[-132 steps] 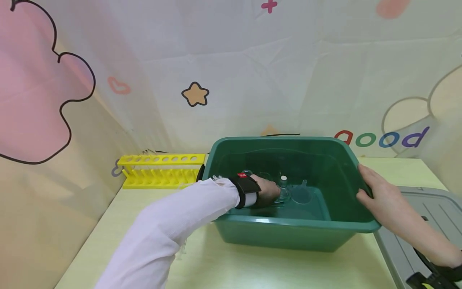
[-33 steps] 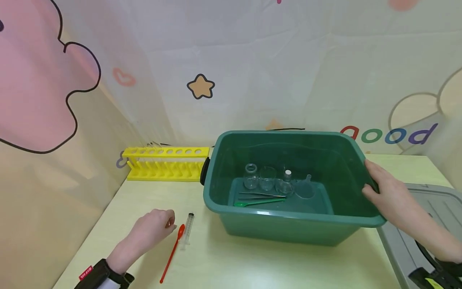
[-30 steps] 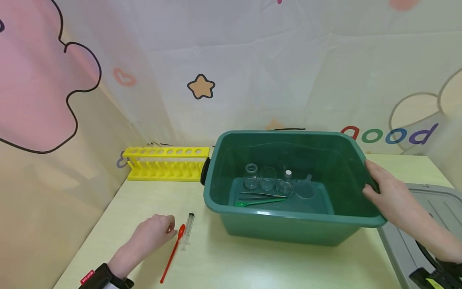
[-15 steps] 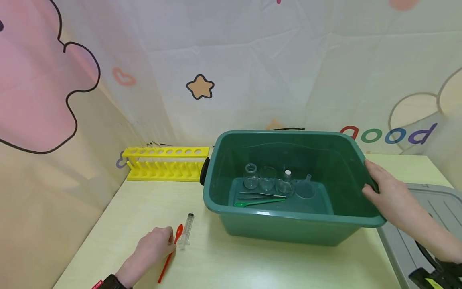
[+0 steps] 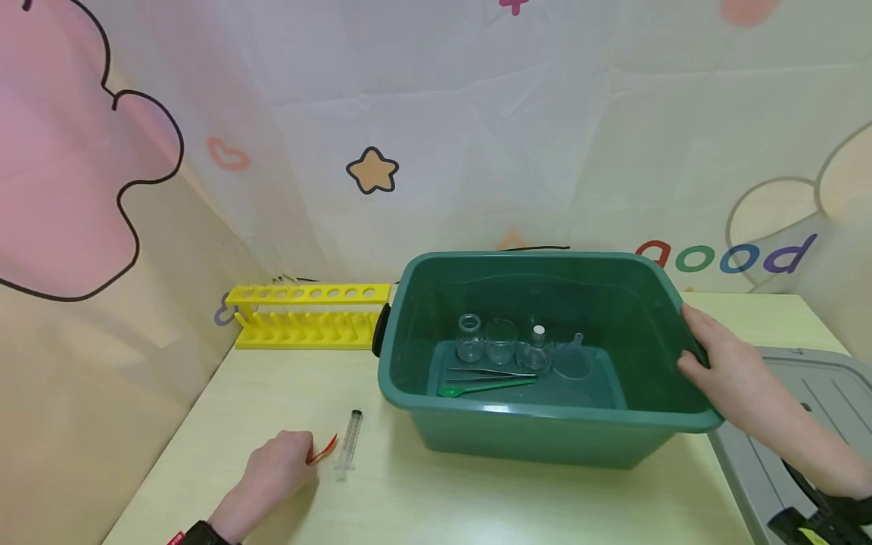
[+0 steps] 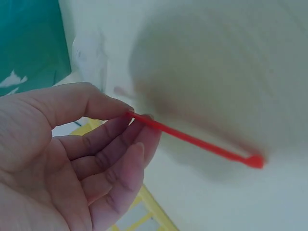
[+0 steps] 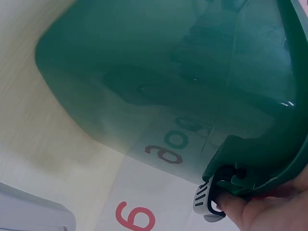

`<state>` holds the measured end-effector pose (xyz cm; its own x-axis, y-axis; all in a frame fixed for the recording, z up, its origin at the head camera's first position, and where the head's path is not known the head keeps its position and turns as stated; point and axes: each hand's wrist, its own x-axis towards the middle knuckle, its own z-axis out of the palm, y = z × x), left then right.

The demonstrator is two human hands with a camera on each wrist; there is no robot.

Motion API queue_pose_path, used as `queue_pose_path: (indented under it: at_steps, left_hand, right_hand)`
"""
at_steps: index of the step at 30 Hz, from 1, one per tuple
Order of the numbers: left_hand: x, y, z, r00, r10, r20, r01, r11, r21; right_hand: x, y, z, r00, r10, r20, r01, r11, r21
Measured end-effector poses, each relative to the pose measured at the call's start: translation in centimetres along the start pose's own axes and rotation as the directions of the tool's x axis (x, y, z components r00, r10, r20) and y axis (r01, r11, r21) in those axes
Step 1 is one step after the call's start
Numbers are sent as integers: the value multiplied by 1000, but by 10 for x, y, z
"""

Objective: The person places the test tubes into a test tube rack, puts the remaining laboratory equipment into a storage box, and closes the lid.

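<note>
Thumb and fingertips of my left hand point(image 5: 275, 465) pinch a thin red plastic spoon point(image 6: 192, 139); it is raised off the table, as its shadow shows in the left wrist view. Just right of that hand lies a clear syringe point(image 5: 349, 445) with a black tip. My right hand point(image 5: 739, 378) grips the right end of the green bin point(image 5: 518, 431), with fingers at its handle point(image 7: 207, 202). Inside the bin stand a glass jar point(image 5: 470, 344), a beaker point(image 5: 500, 347) and a white-topped bottle point(image 5: 534, 354). A funnel point(image 5: 572, 362), tweezers point(image 5: 490, 373) and a green spoon point(image 5: 480, 389) are there too.
A yellow test tube rack point(image 5: 309, 342) stands at the back left, against the bin's left side. On the right, a grey lid point(image 5: 827, 424) lies beneath my right forearm. A printed cloth point(image 5: 477, 166) hangs behind the table.
My left hand was inside the bin, then came out to the table at the left. It took hold of the red spoon beside the syringe and lifted it. The right hand stayed on the bin.
</note>
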<state>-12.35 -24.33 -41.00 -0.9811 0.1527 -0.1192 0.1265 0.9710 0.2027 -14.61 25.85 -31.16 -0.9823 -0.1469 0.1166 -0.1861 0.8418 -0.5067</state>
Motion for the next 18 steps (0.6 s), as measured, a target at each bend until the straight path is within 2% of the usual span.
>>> queue_pose_path:
  at_steps: [6,11,16,18]
  left_hand:
    - [5,-6,-24,998,19,-61,-18,1000,12]
    - [10,-2,-50,992,43,-119,-40,999,29]
    - [18,9,-76,976,97,-194,-82,993,81]
    - [21,15,-88,964,123,-235,-103,990,96]
  right_hand:
    - [1,0,-1,1000,-6,1,6,1000,-2]
    - [1,0,-1,1000,-11,-4,11,1000,-6]
    - [1,1,0,1000,-6,-1,6,1000,-4]
    - [1,1,0,1000,-5,0,5,1000,-2]
